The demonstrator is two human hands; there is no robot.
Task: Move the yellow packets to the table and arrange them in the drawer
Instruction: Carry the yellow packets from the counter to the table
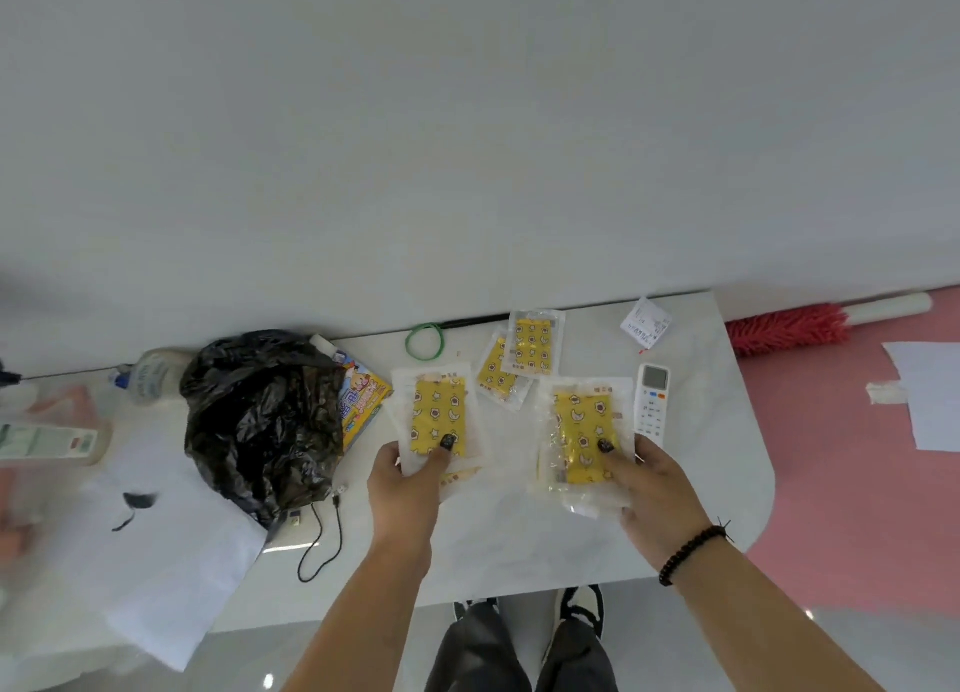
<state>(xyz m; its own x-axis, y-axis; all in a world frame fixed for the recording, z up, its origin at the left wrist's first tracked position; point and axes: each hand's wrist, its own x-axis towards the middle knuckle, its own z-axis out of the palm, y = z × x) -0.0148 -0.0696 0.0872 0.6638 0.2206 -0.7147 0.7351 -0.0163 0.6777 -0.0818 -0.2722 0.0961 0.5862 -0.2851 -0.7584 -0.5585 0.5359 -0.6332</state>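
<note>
White table (519,546) against a plain grey-white wall (467,119) at 12 o'clock. Pink floor (857,509) at 3 o'clock, glossy grey floor (675,639) at 6. Even, diffuse light.

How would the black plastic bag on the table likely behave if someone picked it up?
The black plastic bag looks thin and crumpled, so it would probably flop and change shape when lifted. Its glossy film may be slippery. Its contents are hidden, so its weight cannot be judged.

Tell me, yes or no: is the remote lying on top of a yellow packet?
No. The remote lies on the bare table, just right of the packet held by the right hand.
</note>
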